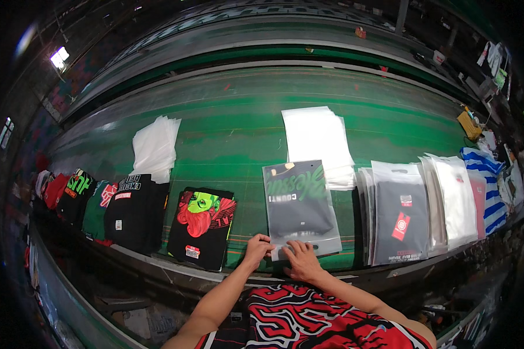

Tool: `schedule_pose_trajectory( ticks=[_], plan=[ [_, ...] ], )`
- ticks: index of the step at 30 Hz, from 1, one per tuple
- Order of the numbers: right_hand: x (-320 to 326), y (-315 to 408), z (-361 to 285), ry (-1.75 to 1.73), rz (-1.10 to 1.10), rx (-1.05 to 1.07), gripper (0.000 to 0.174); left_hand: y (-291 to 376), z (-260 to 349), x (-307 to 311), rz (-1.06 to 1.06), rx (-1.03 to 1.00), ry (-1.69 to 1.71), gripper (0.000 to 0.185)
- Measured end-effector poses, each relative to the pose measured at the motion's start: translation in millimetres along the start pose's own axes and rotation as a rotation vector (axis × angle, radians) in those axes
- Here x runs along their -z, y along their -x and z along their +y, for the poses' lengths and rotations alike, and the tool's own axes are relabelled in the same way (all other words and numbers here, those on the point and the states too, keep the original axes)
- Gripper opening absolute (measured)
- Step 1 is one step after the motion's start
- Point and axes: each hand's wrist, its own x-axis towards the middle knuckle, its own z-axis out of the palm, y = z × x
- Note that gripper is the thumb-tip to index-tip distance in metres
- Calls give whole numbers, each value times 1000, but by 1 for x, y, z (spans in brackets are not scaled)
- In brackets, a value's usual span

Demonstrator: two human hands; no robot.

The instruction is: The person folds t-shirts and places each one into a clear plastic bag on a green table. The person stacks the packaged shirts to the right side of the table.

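A folded dark T-shirt with green lettering lies inside a frosted plastic garment bag [303,205] on the green table [236,152], right in front of me. At the bag's near left corner my left hand [259,251] has its thumb and fingers closed on the plastic edge. My right hand [303,261] rests on the bag's near edge just beside it, fingers bent and pressing on the plastic; whether it pinches the film is hard to tell. Left of the bag lies a stack of folded black T-shirts [201,227] with a red and green print on top.
White plastic bags [316,135] are stacked behind the bagged shirt, more bags [157,144] at the left. Folded shirts [135,213] line the left side. Bagged garments [401,213] stand in piles at the right, beside a blue-and-white striped bag [484,187]. The table's near edge runs before me.
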Motion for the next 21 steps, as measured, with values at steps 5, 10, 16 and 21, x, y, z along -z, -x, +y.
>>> schedule_pose_trajectory(
  ticks=[5, 10, 16, 21],
  plan=[
    [-40, -25, 2, 168, 93, 62, 39, -3, -5, 0, -32, -57, -23, 26],
    [-49, -33, 11, 112, 151, 170, 19, -4, -13, -2, -36, -110, 15, 19],
    [-44, -43, 17, 55, 102, 261, 18, -1, -6, -6, -36, -50, 78, 23],
    [-41, -39, 25, 18, 148, 273, 17, 4, -1, -5, -21, -74, 80, 42]
  ],
)
